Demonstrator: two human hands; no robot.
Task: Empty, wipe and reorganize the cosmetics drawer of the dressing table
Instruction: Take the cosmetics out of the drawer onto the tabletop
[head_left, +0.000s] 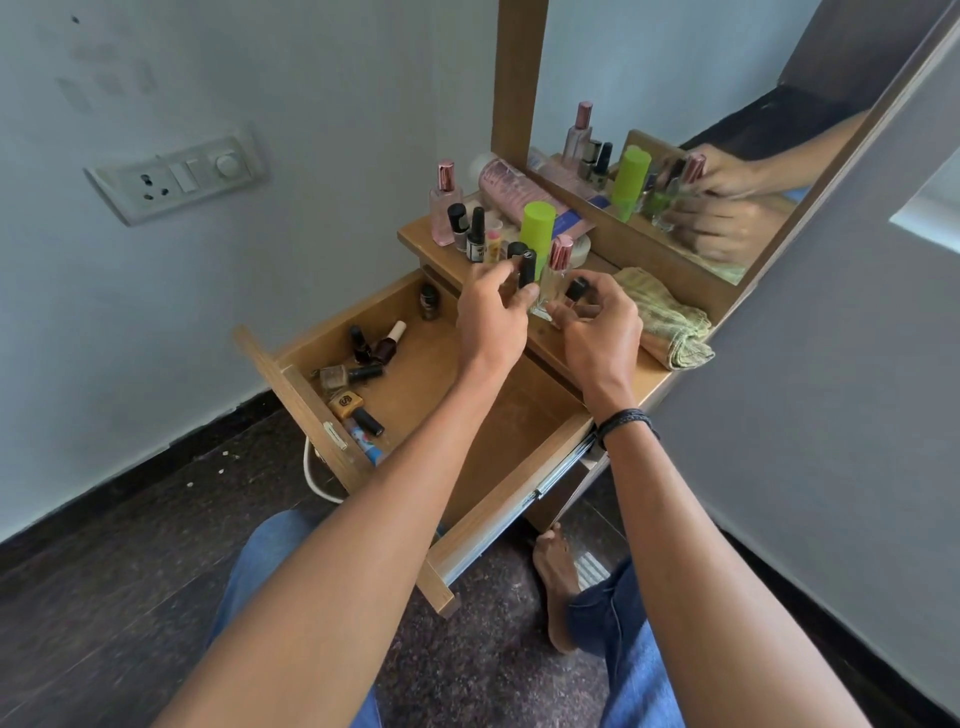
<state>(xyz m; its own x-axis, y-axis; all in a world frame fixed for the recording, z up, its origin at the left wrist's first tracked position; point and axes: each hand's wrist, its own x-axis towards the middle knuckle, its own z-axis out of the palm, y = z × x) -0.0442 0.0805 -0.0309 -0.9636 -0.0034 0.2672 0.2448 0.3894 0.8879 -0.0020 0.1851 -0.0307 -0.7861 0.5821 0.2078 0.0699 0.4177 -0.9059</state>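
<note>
The wooden drawer (519, 483) stands pulled out below the dressing table top (421, 239). Several nail polish bottles (363, 364) lie in its left part, and a small dark jar (429, 301) stands at its back. My left hand (491, 312) is shut on a black lipstick tube (527, 267) above the table's front edge. My right hand (597, 322) pinches a small black-capped bottle (576, 290) beside it. Between the hands stands a clear perfume bottle with a rose cap (558, 260). A green-capped bottle (537, 226) stands just behind.
A folded green cloth (670, 322) lies on the table's right end. A pink perfume bottle (444, 205), more polishes (475, 234) and a pink pouch (511, 192) crowd the back left. The mirror (675, 130) rises behind. My bare foot (558, 582) rests under the drawer.
</note>
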